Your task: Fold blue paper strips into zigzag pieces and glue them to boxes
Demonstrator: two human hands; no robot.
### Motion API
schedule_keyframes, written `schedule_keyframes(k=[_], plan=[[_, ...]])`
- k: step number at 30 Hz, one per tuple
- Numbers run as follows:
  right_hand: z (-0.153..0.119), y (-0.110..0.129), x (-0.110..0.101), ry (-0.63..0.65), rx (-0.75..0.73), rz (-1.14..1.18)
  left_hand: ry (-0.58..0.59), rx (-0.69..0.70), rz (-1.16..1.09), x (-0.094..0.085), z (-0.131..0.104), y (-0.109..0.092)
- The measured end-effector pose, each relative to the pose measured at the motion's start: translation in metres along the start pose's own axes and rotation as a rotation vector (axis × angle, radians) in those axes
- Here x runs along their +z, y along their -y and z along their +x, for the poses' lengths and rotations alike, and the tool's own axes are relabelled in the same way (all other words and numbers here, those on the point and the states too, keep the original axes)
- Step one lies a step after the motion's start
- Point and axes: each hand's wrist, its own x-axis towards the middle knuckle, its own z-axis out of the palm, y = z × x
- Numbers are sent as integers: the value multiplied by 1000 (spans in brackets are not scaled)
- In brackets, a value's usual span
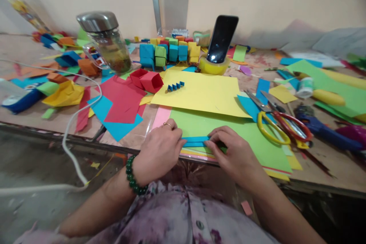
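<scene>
A folded blue paper strip [196, 142] lies level between my hands, near the table's front edge. My left hand [164, 143] pinches its left end between thumb and fingers. At the strip's right end, my right hand [228, 148] grips it with thumb and forefinger. Beneath the strip is a stack of coloured paper with a green sheet [243, 133] on top. Behind it, a yellow sheet [200, 91] carries a small zigzag-folded blue paper piece [175, 86]. Both ends of the blue strip are partly hidden by my fingers.
Scissors with yellow handles [273, 127] and scissors with red handles [294, 126] lie to the right. A glass mug [110, 45] stands back left, near paper cubes [147, 56]. A phone [222, 40] leans in a yellow tape roll [213, 65]. A white cable [68, 137] hangs over the left edge.
</scene>
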Motion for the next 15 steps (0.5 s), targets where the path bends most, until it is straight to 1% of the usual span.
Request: schedule_keyframes(k=[15], plan=[[-1, 0, 0, 11, 5, 11, 31, 17, -18, 0, 0, 1]])
